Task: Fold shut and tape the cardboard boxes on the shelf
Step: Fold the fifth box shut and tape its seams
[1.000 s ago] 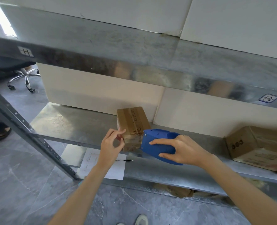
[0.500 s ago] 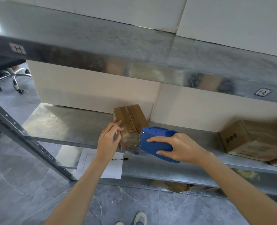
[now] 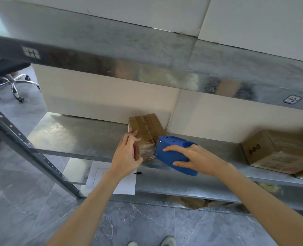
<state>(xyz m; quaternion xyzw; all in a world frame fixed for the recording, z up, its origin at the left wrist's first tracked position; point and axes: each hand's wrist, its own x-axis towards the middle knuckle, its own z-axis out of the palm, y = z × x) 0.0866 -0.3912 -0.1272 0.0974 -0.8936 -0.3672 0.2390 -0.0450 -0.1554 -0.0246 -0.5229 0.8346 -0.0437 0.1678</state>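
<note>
While R hand (image 3: pixel 194 157) grips tape dispenser (image 3: pixel 170 142) against box (image 3: pixel 145 126), L hand (image 3: pixel 127 157) holds box's left side.

Soft daylight from the upper left glares off the metal shelf (image 3: pixel 79 134) and washes out the frame's top corner, while wide-angle distortion bends the blurred edges and shadows stay faint.

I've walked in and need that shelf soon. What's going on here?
A person is taping a small cardboard box on the metal shelf. The left hand holds the box's left side, while the right hand holds a blue tape dispenser against its near end. Tape runs along the top. A larger box sits further right.
</note>
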